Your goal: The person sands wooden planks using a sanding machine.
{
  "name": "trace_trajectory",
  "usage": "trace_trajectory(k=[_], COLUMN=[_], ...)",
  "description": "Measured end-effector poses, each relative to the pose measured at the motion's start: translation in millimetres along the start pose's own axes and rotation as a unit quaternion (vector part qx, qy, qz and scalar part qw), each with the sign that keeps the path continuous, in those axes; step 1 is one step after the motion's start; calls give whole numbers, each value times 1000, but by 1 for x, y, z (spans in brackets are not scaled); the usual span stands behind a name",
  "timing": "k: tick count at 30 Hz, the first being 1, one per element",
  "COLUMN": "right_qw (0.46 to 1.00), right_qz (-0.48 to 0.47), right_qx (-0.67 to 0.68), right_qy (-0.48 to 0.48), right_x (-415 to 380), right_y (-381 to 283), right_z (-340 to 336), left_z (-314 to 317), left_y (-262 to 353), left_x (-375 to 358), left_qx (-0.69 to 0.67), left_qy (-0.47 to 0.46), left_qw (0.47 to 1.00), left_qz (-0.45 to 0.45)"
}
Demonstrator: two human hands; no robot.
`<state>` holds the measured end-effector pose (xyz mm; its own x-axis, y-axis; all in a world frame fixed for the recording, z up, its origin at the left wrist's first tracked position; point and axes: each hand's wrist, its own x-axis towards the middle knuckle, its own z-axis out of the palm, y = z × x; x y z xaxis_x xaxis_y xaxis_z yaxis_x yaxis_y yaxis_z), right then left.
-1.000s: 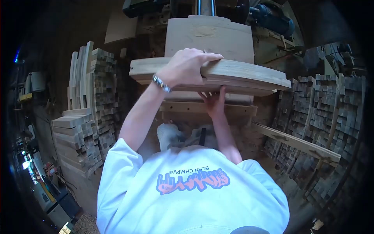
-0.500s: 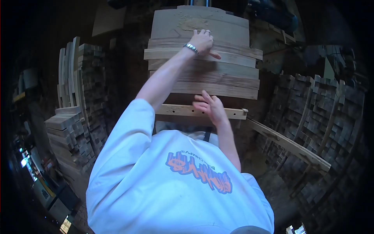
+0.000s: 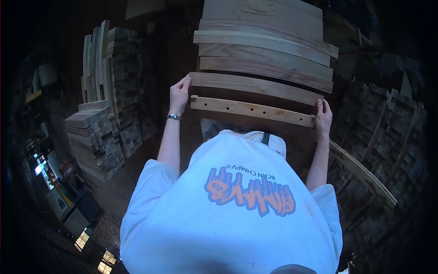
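Observation:
A wooden board [image 3: 255, 87] lies across in front of me, gripped at both ends. My left hand [image 3: 180, 93], with a metal watch at the wrist, is closed on its left end. At the right end, my right hand [image 3: 323, 115] has its fingers closed on the board's corner. A dark gap separates this board from the several other boards [image 3: 264, 55] lying side by side beyond it. Nearer my body runs a narrow wooden rail [image 3: 242, 108] with several dark holes; it lies just below the held board.
A wide panel [image 3: 264, 16] with sawdust is at the far end. Stacked lumber [image 3: 93, 137] stands at the left, and more stacked wood blocks [image 3: 378, 123] at the right. A long slanting wooden beam [image 3: 365, 176] extends at the lower right.
My hands have parted from the middle to the two ends of the nearest board. That board has come away from the others toward me. The whole view has shifted.

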<state>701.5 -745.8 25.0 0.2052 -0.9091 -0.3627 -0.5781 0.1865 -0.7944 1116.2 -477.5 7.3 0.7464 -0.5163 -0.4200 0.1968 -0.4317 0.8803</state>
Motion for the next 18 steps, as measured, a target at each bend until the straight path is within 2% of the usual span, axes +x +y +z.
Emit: trace_trajectory(k=[1, 3, 4, 5, 7, 10, 11, 12, 15, 18], right_qw=[1000, 995, 987, 987, 964, 956, 950, 944, 932, 943], right_qz=[-2, 17, 57, 59, 139, 154, 169, 169, 164, 139], right_qx=[-1, 95, 143, 142, 207, 229, 242, 240, 268, 254], right_qy=[-4, -25, -35, -37, -91, -104, -103, -153, -179, -166], right_x=[-1, -4, -8, -12, -18, -3, 0, 4, 7, 7], right_y=[8, 22, 21, 20, 14, 25, 26, 26, 31, 38], right_z=[-3, -11, -13, -16, -21, -23, -24, -27, -28, -29], left_z=[-3, -8, -9, -10, -12, -20, -23, -25, -32, -34], left_y=[1, -6, -7, -7, -7, -8, -9, -10, -12, -18], left_x=[-3, -12, -18, -24, -26, -22, -20, -19, -21, -18], left_qx=[3, 7, -6, -18, -55, -30, -70, -110, -139, -169], left_qy=[-7, -6, -17, -29, -34, -64, -87, -110, -139, -134], left_qw=[1000, 1000, 1000, 999, 997, 997, 992, 985, 978, 973], left_qz=[1, -4, -14, -24, -29, -38, -54, -72, -70, -80])
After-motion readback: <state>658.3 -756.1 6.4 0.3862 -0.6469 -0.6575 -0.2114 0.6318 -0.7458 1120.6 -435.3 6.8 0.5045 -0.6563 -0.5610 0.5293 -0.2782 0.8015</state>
